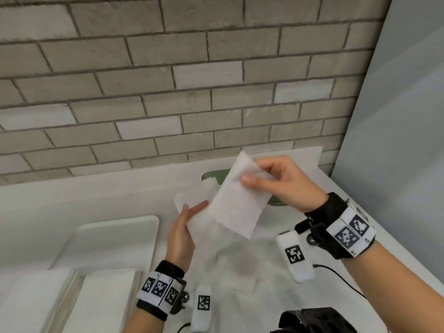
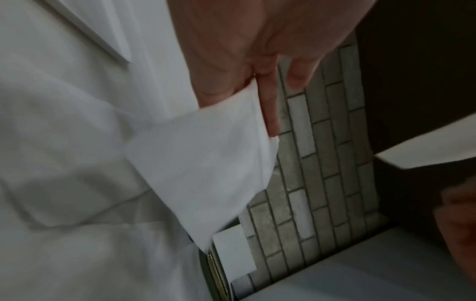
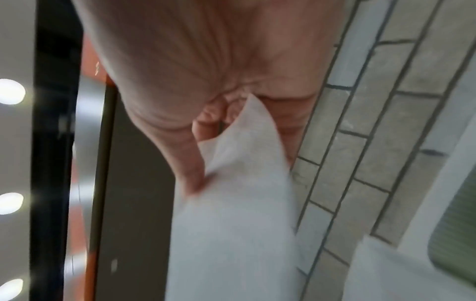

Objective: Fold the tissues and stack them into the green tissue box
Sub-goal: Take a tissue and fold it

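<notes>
White tissue (image 1: 236, 200) | right hand (image 1: 292, 182) pinches top edge | left hand (image 1: 181, 233) pinches lower edge

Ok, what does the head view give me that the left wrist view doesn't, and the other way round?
Only the head view shows the right hand pinching its tissue above the green tissue box, the white tray, and the stacked tissues at lower left. Only the left wrist view shows up close how the left hand grips its own tissue between thumb and fingers. Both show the left hand holding a tissue, the brick wall and the white counter.
</notes>
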A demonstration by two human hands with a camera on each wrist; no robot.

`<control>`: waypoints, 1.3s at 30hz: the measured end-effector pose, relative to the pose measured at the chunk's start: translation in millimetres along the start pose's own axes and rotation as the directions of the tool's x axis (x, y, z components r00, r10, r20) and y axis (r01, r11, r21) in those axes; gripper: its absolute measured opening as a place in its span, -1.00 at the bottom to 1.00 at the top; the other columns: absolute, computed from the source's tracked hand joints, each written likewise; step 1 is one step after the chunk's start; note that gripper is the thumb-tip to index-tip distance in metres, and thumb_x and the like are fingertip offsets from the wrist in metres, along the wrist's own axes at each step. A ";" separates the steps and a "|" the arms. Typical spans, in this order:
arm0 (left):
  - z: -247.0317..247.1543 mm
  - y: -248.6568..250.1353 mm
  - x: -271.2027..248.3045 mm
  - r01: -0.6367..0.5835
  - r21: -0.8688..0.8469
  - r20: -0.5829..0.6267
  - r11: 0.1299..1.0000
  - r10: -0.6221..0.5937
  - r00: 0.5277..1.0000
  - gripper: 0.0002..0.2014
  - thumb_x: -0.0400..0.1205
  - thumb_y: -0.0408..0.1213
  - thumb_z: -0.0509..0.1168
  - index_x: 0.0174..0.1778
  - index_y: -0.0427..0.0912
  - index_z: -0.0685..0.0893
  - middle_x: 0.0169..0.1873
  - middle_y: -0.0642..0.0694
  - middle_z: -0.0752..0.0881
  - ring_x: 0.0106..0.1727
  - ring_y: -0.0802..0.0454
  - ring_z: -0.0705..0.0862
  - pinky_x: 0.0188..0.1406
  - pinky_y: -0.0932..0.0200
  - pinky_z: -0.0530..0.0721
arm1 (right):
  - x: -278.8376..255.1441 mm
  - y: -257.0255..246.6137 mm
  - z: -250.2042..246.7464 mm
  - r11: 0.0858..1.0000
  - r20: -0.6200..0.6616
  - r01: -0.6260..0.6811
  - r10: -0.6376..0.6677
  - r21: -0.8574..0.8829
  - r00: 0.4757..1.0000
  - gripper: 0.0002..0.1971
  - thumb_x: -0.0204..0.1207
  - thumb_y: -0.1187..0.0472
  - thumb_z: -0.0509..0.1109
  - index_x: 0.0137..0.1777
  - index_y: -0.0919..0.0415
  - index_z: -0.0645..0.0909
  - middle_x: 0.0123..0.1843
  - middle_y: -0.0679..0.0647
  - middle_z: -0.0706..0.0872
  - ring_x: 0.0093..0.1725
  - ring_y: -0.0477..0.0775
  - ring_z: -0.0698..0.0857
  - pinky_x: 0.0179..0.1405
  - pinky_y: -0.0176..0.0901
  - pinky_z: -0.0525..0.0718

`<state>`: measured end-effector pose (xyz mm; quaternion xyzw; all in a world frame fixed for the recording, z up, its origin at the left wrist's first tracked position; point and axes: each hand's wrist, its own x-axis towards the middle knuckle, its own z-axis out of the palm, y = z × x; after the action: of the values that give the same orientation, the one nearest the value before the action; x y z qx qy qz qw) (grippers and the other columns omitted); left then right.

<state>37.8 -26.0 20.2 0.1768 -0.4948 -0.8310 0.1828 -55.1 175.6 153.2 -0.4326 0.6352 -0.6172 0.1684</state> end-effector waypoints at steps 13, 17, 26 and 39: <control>40.6 19.0 -27.4 -0.121 -0.029 0.125 0.992 0.124 0.984 -0.62 0.65 -0.15 0.29 0.34 -0.25 0.63 0.21 -0.20 0.76 0.25 -0.15 0.73 0.22 -0.11 0.68 | -10.2 85.6 46.6 0.969 -0.204 -0.147 0.187 0.197 0.961 -0.48 0.52 0.39 0.46 0.44 0.03 0.49 0.09 0.25 0.80 0.01 0.22 0.81 0.03 0.10 0.78; 22.5 19.7 -22.4 -0.247 0.130 -0.123 0.960 0.262 0.957 -0.81 0.54 -0.54 0.40 0.01 -0.23 0.74 -0.04 -0.13 0.84 0.06 -0.14 0.80 -0.05 0.07 0.77 | -11.7 91.3 33.3 0.965 -0.217 -0.257 0.262 0.048 0.941 -0.59 0.54 0.17 0.47 0.34 -0.05 0.47 -0.28 0.25 0.81 -0.25 0.17 0.82 -0.31 -0.07 0.76; -23.9 33.0 -32.4 -0.289 0.258 -0.275 0.922 0.357 0.893 -0.78 0.46 -0.50 0.51 0.00 -0.24 0.75 -0.06 -0.08 0.82 -0.03 -0.02 0.81 -0.10 0.20 0.77 | -42.5 151.4 22.6 0.413 0.343 0.089 0.597 -0.906 0.725 -0.32 0.23 -0.06 0.62 0.38 -0.08 0.53 0.47 -0.08 0.49 0.42 0.02 0.47 0.41 -0.05 0.47; -51.2 21.8 -40.9 -0.443 0.491 -0.116 0.750 0.561 0.820 -0.05 0.41 -0.69 0.43 0.55 0.22 0.23 0.47 0.38 0.34 0.52 0.19 0.39 0.52 0.13 0.42 | -27.2 143.4 15.5 0.637 0.232 -0.115 0.435 -0.762 0.870 -0.67 0.49 -0.07 0.48 0.15 0.10 0.76 0.28 -0.04 0.74 0.27 -0.09 0.68 0.36 -0.17 0.57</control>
<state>100.6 -54.9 21.2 0.1787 -0.6714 -0.5850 0.4183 -77.1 166.8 8.3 -0.4738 0.8385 -0.1790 0.2011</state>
